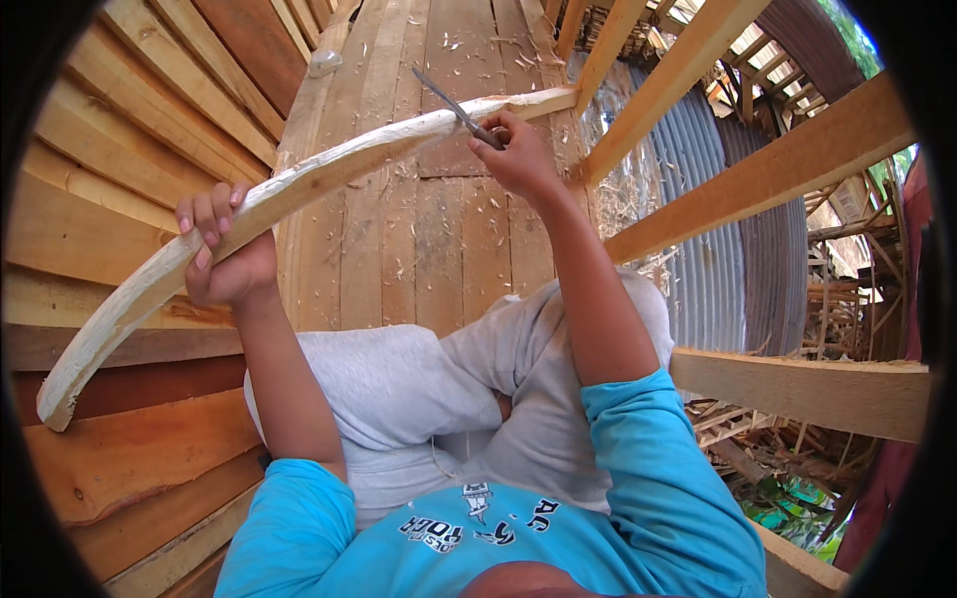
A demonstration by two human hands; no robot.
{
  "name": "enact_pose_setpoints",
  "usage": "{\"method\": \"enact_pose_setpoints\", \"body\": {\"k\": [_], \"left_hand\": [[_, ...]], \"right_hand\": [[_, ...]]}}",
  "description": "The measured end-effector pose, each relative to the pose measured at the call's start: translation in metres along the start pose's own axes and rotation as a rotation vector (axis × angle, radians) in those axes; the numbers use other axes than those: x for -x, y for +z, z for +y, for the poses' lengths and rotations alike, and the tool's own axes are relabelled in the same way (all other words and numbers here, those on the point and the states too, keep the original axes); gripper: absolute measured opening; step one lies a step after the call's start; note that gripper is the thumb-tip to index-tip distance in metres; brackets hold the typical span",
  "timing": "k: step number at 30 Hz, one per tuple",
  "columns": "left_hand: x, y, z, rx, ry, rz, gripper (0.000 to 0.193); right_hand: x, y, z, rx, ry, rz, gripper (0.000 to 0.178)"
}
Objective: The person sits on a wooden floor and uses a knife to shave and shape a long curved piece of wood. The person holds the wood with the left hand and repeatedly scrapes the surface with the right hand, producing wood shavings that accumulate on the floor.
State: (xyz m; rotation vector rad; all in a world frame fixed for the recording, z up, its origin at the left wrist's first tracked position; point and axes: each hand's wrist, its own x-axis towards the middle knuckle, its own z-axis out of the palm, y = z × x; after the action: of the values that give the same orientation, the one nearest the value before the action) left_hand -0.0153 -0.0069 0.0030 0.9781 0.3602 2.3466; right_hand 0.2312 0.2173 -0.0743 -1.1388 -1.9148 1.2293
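A long, pale piece of wood [329,171], with its bark stripped, slants across in front of me from the lower left to the railing at the upper right. My left hand [231,244] is wrapped round it left of its middle, fingers over the top and thumb beneath. In my right hand [513,154] is a knife [446,98], gripped by its dark handle. Its narrow blade points up and to the left, crossing over the wood near the far right end. Part of the handle is hidden by my fingers.
Wood shavings [454,45] are scattered over the plank floor [364,239]. A board wall [110,130] stands close on the left. On the right runs a railing of wooden bars [768,169], with corrugated metal sheets [703,209] beyond it. A small clear object [324,64] lies by the wall.
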Motion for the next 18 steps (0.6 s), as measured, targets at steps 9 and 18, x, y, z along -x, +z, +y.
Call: {"method": "enact_pose_setpoints", "body": {"k": [9, 18], "left_hand": [[0.002, 0.008, -0.004, -0.072, -0.012, -0.033, 0.032], [0.004, -0.010, -0.007, -0.022, -0.034, -0.018, 0.032]], "right_hand": [[0.015, 0.021, -0.049, 0.482, 0.172, 0.110, 0.049], [0.005, 0.051, -0.051, 0.609, -0.071, 0.249, 0.055]]}}
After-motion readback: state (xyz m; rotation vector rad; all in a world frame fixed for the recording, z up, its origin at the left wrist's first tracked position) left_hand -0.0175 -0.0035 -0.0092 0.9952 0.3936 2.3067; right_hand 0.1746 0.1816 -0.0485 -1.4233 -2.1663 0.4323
